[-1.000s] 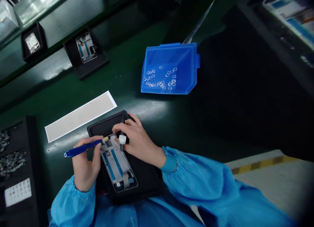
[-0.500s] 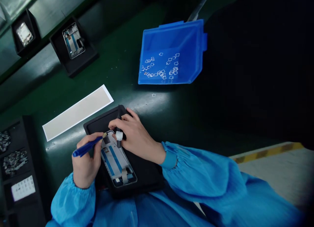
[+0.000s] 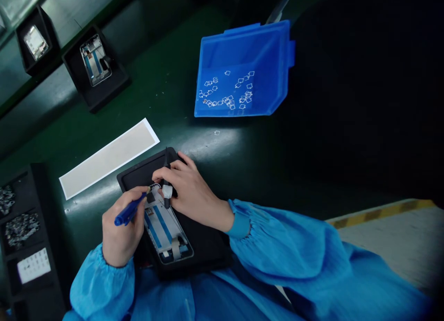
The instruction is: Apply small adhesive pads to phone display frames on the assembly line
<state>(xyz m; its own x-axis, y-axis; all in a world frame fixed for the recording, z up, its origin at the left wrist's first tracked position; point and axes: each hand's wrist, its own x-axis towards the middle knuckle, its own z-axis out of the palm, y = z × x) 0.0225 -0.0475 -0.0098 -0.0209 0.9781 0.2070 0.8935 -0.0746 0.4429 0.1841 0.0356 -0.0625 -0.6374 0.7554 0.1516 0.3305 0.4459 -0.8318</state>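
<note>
My left hand (image 3: 120, 235) is closed around a blue pen-like tool (image 3: 127, 213). The tool's pale tip (image 3: 149, 190) meets the top end of an opened phone housing (image 3: 165, 231), which has two blue strips inside. My right hand (image 3: 198, 198) grips a slim black tool wrapped with white tape (image 3: 167, 203), perhaps tweezers; its working end is hidden. The right thumb and fingers rest at the housing's upper edge. Beneath the housing lies a black tray (image 3: 208, 254), close against my body.
A blue bin (image 3: 243, 50) holds several small square frames; another small frame (image 3: 217, 133) lies on the green table. A pale strip sheet (image 3: 109, 159) sits to the left. Black trays with phone parts (image 3: 120, 80) stand upper left, and a compartment box (image 3: 48, 219) lower left.
The blue tool has tipped more upright, its rear end swinging right, while its tip stays near the same spot. One phone tray at upper left has shifted left. My right hand barely moves.
</note>
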